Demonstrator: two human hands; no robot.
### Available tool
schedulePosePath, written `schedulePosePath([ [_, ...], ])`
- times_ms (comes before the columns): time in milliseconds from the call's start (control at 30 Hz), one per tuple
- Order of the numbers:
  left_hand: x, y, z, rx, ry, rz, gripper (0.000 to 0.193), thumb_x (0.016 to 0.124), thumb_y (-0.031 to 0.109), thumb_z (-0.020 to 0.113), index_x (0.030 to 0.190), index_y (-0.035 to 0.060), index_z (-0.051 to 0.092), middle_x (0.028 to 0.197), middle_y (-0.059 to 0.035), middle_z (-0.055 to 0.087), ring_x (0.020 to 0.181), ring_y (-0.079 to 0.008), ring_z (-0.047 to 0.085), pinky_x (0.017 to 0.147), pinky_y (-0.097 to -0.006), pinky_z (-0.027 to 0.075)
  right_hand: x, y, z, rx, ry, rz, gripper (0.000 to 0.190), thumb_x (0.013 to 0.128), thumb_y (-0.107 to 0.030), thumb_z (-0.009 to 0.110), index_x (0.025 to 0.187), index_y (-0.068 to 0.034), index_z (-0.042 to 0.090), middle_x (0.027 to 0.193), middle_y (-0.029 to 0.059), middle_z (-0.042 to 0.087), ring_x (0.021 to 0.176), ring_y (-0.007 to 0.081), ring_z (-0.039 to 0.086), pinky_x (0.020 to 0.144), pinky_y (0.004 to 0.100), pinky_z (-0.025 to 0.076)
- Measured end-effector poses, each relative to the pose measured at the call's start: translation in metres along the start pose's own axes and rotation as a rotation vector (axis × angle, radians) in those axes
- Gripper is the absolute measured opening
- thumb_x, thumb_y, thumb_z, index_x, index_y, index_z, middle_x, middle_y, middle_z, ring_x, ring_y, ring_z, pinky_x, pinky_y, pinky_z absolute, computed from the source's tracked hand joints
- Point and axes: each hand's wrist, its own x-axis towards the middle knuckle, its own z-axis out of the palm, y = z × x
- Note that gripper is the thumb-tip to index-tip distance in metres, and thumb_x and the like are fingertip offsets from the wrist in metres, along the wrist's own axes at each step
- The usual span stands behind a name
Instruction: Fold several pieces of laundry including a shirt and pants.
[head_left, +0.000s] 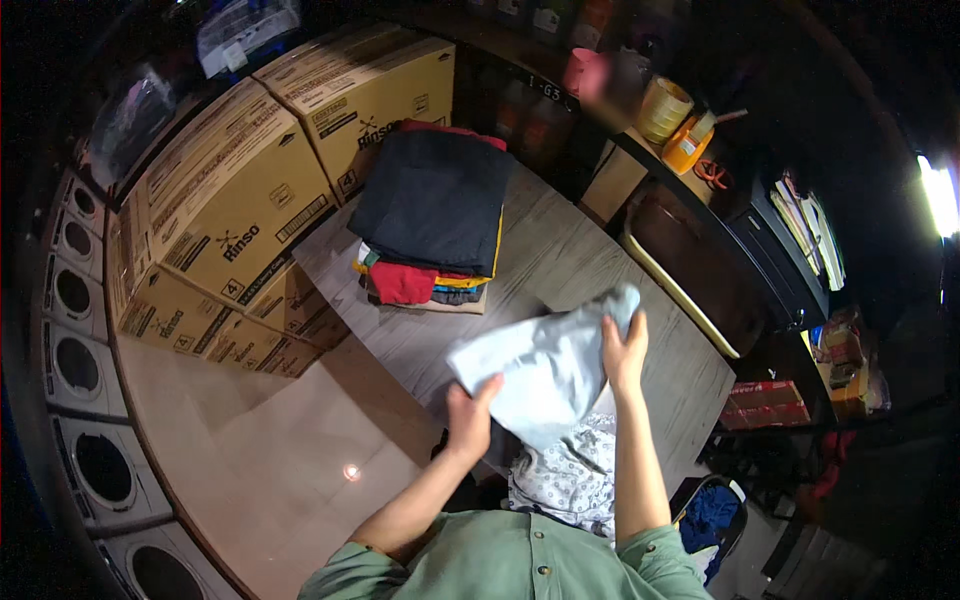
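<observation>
A pale blue cloth garment (544, 360) is stretched between my two hands above the wood-grain table (555, 217). My left hand (471, 420) grips its near left edge, thumb on top. At its right end, my right hand (625, 352) pinches the bunched cloth. Below the garment lies a white patterned cloth (566, 476), close against my body and partly covered. Farther back on the table rises a stack of folded clothes, topped by a dark folded garment (435, 202). A red folded cloth (405, 283) shows in the stack's near side.
Cardboard cartons (247, 202) marked Rinso stand left and behind the table. Front-load washers or dryers (105, 465) line the far left. A shelf at right holds tape rolls (664, 110) and an orange tape dispenser (686, 146). A basket of dark blue clothes (709, 514) sits low right.
</observation>
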Motion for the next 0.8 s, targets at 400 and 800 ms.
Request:
schedulePosePath([
  [400, 0.17, 0.107, 0.0, -0.078, 0.218, 0.296, 0.04, 0.088, 0.013, 0.062, 0.12, -0.0049, 0.046, 0.127, -0.0144, 0.051, 0.115, -0.025, 0.051, 0.095, -0.037, 0.042, 0.156, -0.143, 0.082, 0.005, -0.261, -0.338, 0.05, 0.078, -0.017, 0.069, 0.113, 0.004, 0.041, 0.101, 0.0301, 0.06, 0.1, 0.0446, 0.057, 0.085, 0.0447, 0.048],
  [800, 0.028, -0.106, -0.011, 1.521, -0.842, 0.386, 0.039, 0.076, 0.025, 0.073, 0.102, 0.0026, 0.057, 0.105, -0.0116, 0.053, 0.098, -0.0286, 0.053, 0.087, -0.0361, 0.042, -0.109, 0.1, -0.143, -0.78, -0.832, 0.578, 0.091, 0.048, -0.018, 0.084, 0.13, -0.013, 0.046, 0.148, 0.0164, 0.028, 0.135, 0.0375, 0.027, 0.109, 0.0437, 0.032],
])
